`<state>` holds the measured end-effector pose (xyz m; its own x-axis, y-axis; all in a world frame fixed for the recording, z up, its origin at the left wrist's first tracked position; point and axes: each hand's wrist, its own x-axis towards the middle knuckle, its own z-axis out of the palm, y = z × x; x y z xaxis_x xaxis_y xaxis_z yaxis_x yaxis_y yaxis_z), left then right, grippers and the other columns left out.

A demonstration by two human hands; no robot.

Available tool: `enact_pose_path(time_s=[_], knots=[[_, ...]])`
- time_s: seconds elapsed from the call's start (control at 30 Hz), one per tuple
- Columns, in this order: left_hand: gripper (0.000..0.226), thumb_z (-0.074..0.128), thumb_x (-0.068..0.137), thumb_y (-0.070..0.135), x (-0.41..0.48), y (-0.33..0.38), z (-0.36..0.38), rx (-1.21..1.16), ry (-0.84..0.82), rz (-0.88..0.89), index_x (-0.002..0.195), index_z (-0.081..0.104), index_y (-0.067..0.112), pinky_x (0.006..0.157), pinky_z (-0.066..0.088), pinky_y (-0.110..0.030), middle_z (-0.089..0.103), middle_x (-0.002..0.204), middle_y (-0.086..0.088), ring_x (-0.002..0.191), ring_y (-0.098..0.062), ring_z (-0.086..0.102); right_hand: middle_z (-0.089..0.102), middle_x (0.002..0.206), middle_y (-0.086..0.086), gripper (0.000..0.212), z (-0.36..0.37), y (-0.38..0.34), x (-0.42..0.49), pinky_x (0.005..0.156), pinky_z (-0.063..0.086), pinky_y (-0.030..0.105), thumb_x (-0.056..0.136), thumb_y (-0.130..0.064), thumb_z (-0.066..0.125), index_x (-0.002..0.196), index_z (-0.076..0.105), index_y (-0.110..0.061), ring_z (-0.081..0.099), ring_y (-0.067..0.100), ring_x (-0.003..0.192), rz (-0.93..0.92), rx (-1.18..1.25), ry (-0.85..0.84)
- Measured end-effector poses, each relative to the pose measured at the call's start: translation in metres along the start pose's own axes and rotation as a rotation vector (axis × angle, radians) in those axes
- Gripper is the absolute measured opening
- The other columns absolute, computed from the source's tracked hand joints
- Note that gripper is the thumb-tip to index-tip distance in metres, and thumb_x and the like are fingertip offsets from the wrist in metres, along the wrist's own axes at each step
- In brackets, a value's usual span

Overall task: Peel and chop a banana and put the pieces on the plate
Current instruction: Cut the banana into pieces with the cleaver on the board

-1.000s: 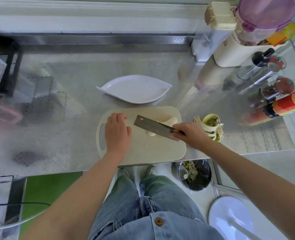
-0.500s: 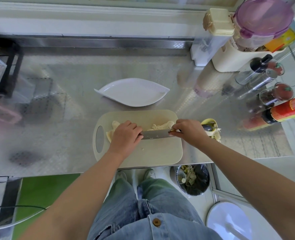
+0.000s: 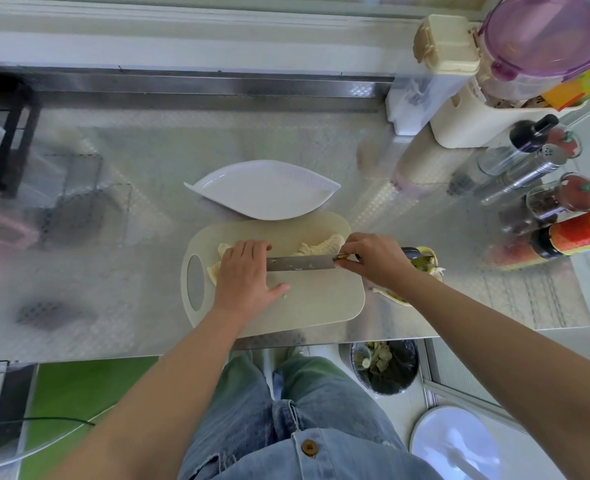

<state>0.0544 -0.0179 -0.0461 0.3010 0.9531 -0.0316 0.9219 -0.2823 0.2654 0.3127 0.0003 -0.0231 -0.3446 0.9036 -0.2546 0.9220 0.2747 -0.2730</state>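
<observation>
Two hands on board (image 3: pixel 321 301): left hand (image 3: pixel 246 277) flat, fingers straight, pressing banana (image 3: pixel 324 244); right hand (image 3: pixel 373 259) with fingers curled round knife (image 3: pixel 300 263), blade against banana. Plate (image 3: pixel 262 195) just behind board, on surface (image 3: pixel 141 271).

Both our bare forearms reach forward, our left hand (image 3: pixel 243 275) lying palm-down with fingers straight and thumb splayed, our right hand (image 3: pixel 373 259) curled knuckles-up around the handle of a knife (image 3: pixel 298 263).

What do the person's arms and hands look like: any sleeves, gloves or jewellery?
The left hand and right hand are ungloved, with no rings, watch or bands showing. Both arms are bare, with no sleeves in view. Light blue denim clothing shows below.
</observation>
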Motion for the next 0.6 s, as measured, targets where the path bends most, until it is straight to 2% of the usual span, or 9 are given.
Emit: enact_pose_path(time_s=[0.1,0.17,0.37,0.5,0.6], knots=[[0.104,0.079,0.056,0.062,-0.005,0.002,0.003,0.035,-0.074,-0.062,0.133,0.040,0.004,0.103,0.033,-0.041,0.055,0.122,-0.012,0.119,-0.031,0.045,0.068,0.099,-0.003,0.030,-0.001,-0.003,-0.002,0.062,0.046,0.027,0.091,-0.047,0.055,0.102,0.070,-0.023,0.060,0.017,0.080,0.017,0.005,-0.009],[0.112,0.076,0.059,0.064,-0.006,0.002,0.002,0.066,-0.092,-0.071,0.142,0.030,0.004,0.109,0.024,-0.039,0.049,0.133,-0.013,0.130,-0.028,0.037,0.069,0.096,-0.003,0.030,-0.001,-0.006,-0.003,0.062,0.045,0.027,0.090,-0.048,0.055,0.102,0.069,-0.025,0.061,0.018,0.080,0.053,0.012,-0.024],[0.110,0.068,0.064,0.071,-0.014,-0.002,-0.002,0.137,-0.123,-0.056,0.145,0.023,0.012,0.117,0.012,-0.040,0.036,0.148,-0.007,0.143,-0.021,0.019,0.068,0.082,0.001,0.034,-0.002,-0.023,-0.017,0.064,0.047,0.029,0.091,-0.051,0.052,0.106,0.071,-0.027,0.063,0.021,0.075,0.135,0.005,-0.057],[0.108,0.071,0.064,0.067,-0.021,-0.004,-0.005,0.128,-0.138,-0.029,0.145,0.025,0.012,0.118,0.007,-0.041,0.031,0.152,-0.010,0.146,-0.021,0.013,0.070,0.082,0.005,0.035,0.001,-0.032,-0.031,0.062,0.037,0.027,0.095,-0.047,0.048,0.110,0.070,-0.025,0.064,0.023,0.074,0.103,-0.060,-0.044],[0.112,0.072,0.062,0.067,-0.029,-0.009,-0.005,0.137,-0.160,-0.016,0.146,0.022,0.012,0.118,0.005,-0.040,0.033,0.152,-0.007,0.146,-0.018,0.010,0.070,0.080,0.005,0.036,0.009,-0.035,-0.038,0.061,0.043,0.028,0.095,-0.046,0.048,0.106,0.072,-0.022,0.064,0.023,0.071,0.070,-0.068,-0.049]])
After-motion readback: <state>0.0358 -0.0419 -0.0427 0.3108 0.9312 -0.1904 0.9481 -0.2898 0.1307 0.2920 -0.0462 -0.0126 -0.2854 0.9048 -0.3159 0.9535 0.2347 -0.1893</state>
